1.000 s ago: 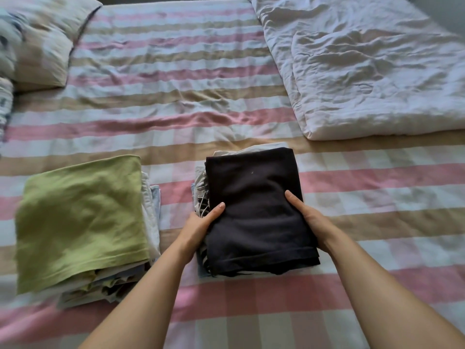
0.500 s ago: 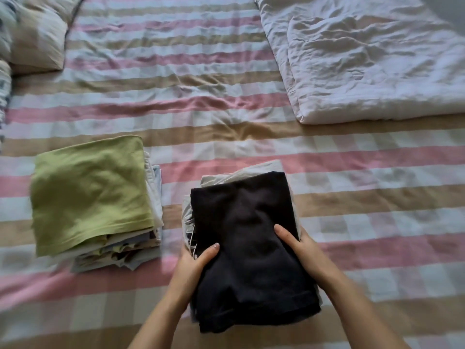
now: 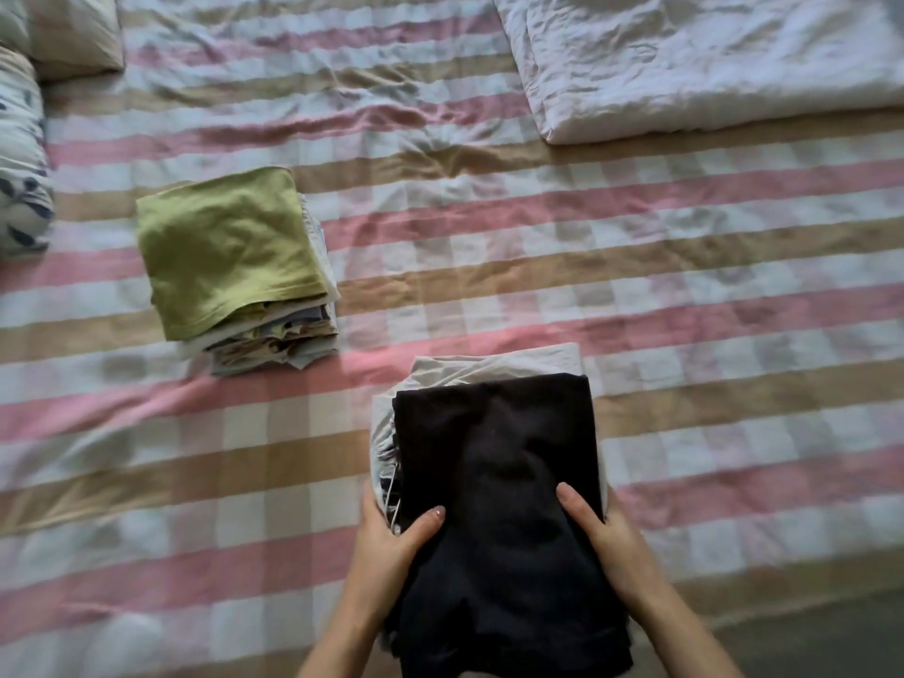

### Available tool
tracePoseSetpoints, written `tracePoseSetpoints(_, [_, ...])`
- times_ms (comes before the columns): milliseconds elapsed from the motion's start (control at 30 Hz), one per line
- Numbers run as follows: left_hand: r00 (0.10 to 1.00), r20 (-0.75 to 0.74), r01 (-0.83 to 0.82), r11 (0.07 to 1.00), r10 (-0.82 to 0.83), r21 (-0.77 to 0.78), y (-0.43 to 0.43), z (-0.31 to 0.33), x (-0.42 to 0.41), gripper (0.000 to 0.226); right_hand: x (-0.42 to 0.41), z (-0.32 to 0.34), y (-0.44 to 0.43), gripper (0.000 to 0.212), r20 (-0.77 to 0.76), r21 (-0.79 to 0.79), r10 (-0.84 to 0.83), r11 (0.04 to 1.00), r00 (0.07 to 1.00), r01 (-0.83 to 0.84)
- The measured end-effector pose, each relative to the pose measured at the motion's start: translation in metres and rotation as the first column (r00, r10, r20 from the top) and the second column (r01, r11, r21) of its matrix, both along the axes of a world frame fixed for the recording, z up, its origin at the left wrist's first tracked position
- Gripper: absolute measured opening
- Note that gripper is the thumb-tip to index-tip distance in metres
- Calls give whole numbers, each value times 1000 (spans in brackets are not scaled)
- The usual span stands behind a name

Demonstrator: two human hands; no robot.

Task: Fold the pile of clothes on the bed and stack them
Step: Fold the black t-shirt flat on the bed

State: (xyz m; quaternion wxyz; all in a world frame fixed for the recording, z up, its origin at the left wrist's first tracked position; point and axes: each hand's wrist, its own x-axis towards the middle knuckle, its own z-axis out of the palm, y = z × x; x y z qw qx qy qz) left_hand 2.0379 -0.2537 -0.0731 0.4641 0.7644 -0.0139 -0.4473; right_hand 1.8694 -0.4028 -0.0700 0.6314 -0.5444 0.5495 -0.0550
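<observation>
A stack of folded clothes topped by a black garment [image 3: 499, 452] is held up near the bed's front edge, with pale grey cloth [image 3: 494, 367] showing under it. My left hand [image 3: 391, 545] grips the stack's left side, thumb on top. Gripping the right side is my right hand [image 3: 606, 540], thumb on the black cloth. A second folded stack with a green garment on top [image 3: 230, 247] rests on the striped bed sheet [image 3: 709, 266] to the left, apart from both hands.
A folded white duvet [image 3: 709, 61] lies at the back right. Pillows [image 3: 68, 31] sit at the back left, and a patterned cushion [image 3: 22, 178] lies at the left edge. The bed's front edge and dark floor [image 3: 822, 643] show at the bottom right.
Both hands have drawn the black-topped stack toward me and to the right, away from the green-topped stack. The green stack has stayed where it was.
</observation>
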Motion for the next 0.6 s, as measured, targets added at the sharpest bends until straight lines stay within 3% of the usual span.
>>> tracePoseSetpoints(167, [994, 50, 99, 995, -98, -10, 12, 56, -23, 60, -36, 55, 26, 29, 83, -7, -96, 995, 992, 97])
tracePoseSetpoints(267, [984, 88, 159, 987, -158, -7, 11, 84, -39, 53, -59, 78, 33, 21, 123, -32, -145, 988, 982, 149])
tracePoseSetpoints(467, [959, 133, 256, 966, -251, -25, -14, 132, -94, 66, -124, 112, 24, 14, 197, -10, -247, 967, 949, 254])
tracePoseSetpoints(600, [957, 152, 261, 963, -248, -70, -40, 156, -154, 43, -188, 133, 3, 10, 250, -54, -272, 954, 929, 294])
